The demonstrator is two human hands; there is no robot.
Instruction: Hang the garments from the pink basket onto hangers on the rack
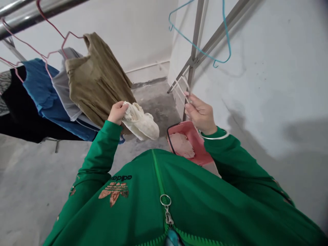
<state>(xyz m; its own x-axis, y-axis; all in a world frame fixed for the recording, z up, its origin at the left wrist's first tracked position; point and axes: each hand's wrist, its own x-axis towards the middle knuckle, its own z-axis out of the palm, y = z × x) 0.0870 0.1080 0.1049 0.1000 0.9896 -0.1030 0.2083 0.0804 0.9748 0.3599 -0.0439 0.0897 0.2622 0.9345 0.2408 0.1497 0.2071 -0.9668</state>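
My left hand (117,112) is closed on one edge of a cream-coloured cloth item (143,123). The cloth hangs bunched and folded to the right of the fingers, so its exact kind does not show. Higher and to the right, my right hand (201,114) pinches a thin white hanger (185,83), which is tilted in front of the metal rack leg. The two hands are apart, and the cloth and the hanger do not touch. Below my right hand stands a pink basket (201,145) with a pale pink cloth (181,145) inside.
On the left, an olive-brown top (99,78), a grey garment (65,85), a blue garment (41,82) and black clothing (20,109) hang from a metal rail (38,17). An unused blue hanger (202,51) hangs at upper right. A white wall (276,68) borders the right side.
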